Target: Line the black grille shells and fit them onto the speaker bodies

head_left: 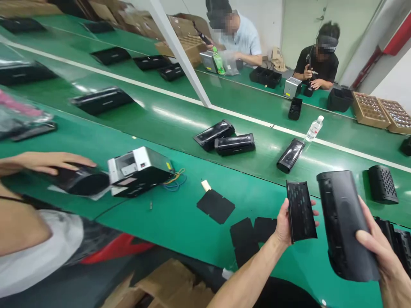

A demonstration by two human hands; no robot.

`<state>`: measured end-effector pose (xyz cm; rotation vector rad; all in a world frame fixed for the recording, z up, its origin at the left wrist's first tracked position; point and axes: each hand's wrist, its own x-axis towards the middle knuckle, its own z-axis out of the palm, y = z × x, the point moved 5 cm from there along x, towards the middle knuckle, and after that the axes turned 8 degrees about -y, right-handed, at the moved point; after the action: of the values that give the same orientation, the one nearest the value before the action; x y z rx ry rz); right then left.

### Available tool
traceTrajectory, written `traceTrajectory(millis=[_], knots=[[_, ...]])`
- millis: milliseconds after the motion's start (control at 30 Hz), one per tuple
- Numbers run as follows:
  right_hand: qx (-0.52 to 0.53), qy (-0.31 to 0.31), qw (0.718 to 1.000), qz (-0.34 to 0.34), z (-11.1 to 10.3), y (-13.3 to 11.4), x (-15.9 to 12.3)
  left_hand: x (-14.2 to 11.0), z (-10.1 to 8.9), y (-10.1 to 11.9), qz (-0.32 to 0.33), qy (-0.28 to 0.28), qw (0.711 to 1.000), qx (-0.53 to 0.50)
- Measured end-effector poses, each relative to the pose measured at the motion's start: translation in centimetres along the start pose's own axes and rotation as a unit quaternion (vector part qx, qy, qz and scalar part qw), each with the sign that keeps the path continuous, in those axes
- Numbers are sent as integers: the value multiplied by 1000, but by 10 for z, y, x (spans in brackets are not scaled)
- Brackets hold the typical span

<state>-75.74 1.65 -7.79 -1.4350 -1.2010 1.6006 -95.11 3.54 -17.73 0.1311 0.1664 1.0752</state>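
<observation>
My left hand (283, 223) grips a curved black plastic panel with rows of slots (302, 211), its hollow inner side towards me. In my right hand (377, 241) is a larger black plastic housing (345, 222), rounded and smooth on the side I see, with the thumb along its lower right edge. The two parts are close together but apart, held above the green table. Beneath and left of my left forearm lie flat black sheets (245, 239), and another black sheet (216, 206) lies farther left beside a small pale piece (206, 185).
A grey-and-black machine (141, 171) stands left, beside a co-worker's hand on a black housing (80, 179). Black housings (236, 144) lie on the green conveyor (167, 115), with a perforated one (383, 184) at right. A water bottle (314, 128) stands near the white divider; two people work beyond.
</observation>
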Motion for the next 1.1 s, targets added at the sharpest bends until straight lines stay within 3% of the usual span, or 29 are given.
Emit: traceTrajectory(millis=[167, 367, 633, 767, 833, 967, 1100], knots=[[-224, 27, 974, -27, 31, -33, -1, 4, 24, -23, 15, -27, 1000, -3], [-352, 50, 933, -54, 39, -32, 4, 5, 37, -43, 22, -79, 997, -1], [-411, 34, 910, -47, 40, -25, 5, 4, 33, -47, 25, -90, 996, 1], [-395, -24, 918, -25, 27, -29, 15, 6, 38, -40, 47, -50, 998, 5], [-398, -40, 915, -45, 22, -28, 12, 8, 39, -33, 83, -18, 996, 5], [-391, 73, 906, -143, 25, -10, -16, 12, 37, -22, 140, 50, 989, 13], [-367, 217, 876, -228, 41, 10, -32, 18, 36, -25, 167, 74, 983, 22]])
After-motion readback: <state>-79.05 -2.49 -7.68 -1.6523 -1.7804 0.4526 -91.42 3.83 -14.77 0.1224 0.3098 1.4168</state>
